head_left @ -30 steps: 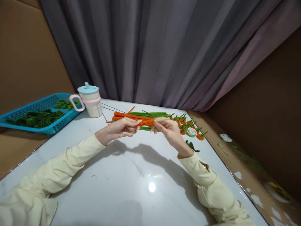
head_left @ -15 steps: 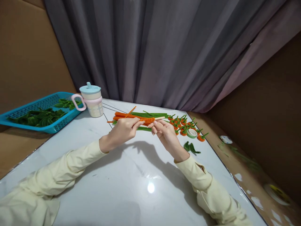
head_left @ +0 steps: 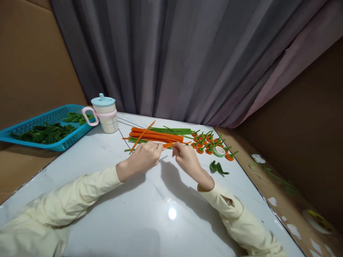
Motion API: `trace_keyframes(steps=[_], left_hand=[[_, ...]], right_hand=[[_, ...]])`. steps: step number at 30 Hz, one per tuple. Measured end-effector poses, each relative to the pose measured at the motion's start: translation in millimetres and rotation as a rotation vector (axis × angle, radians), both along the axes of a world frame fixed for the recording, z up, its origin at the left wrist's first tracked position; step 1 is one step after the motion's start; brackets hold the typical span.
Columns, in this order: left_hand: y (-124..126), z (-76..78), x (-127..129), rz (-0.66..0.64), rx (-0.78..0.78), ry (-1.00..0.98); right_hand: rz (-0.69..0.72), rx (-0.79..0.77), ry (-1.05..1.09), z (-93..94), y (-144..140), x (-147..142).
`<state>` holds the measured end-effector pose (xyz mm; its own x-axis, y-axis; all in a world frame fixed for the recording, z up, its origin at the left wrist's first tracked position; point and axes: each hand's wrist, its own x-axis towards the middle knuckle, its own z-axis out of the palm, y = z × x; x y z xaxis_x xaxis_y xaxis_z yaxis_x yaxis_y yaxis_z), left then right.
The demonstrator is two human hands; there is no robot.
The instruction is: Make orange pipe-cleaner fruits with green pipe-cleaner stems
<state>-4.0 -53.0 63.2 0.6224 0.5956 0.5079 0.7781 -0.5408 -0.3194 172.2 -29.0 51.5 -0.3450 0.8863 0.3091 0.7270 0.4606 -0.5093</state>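
Observation:
An orange pipe cleaner wound in a tight coil [head_left: 168, 145] is stretched between my two hands, above the table. My left hand [head_left: 146, 157] is closed around its left end. My right hand [head_left: 187, 157] pinches the right end, with a short orange tip showing beyond the fingers. Whether a stick sits inside the coil is hidden. Just behind my hands lie a bundle of straight orange pipe cleaners [head_left: 160, 136] and green pipe cleaners [head_left: 177, 131]. To the right stand several small orange pumpkin shapes [head_left: 209, 151] with green stems.
A roll of tape [head_left: 219, 151] sits among the pumpkins, with curled green pieces [head_left: 219, 167] nearer me. At the left are a lidded cup [head_left: 108, 123] with a pink handle and a blue basket [head_left: 65, 143] of green pieces. A grey curtain [head_left: 171, 64] hangs behind the white table [head_left: 150, 214].
Both hands have come slightly down and toward me, with the wrists turned. The pale stick that stuck out of the coil on the right no longer shows. More of the orange bundle is uncovered.

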Motion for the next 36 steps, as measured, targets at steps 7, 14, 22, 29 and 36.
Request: trace_keyframes(steps=[7, 14, 22, 29, 36], left_hand=[[-0.2, 15.9, -1.9, 0.035, -0.23, -0.149], [9.0, 40.4, -15.7, 0.079, -0.661, -0.373], [16.1, 52.3, -26.7, 0.082, -0.997, -0.586], [23.3, 49.4, -30.8, 0.054, -1.1, -0.62], [23.2, 46.8, -31.0, 0.042, -1.07, -0.58]], right_hand=[[-0.062, 0.346, -0.401, -6.0, -14.6, -10.6], [0.124, 0.827, -0.545, -12.3, -2.9, -3.5], [0.144, 0.798, -0.366, -21.3, 0.0, 2.9], [0.228, 0.535, -0.115, -19.4, 2.6, 0.4], [0.323, -0.079, 0.309, -1.3, -0.5, -1.0]])
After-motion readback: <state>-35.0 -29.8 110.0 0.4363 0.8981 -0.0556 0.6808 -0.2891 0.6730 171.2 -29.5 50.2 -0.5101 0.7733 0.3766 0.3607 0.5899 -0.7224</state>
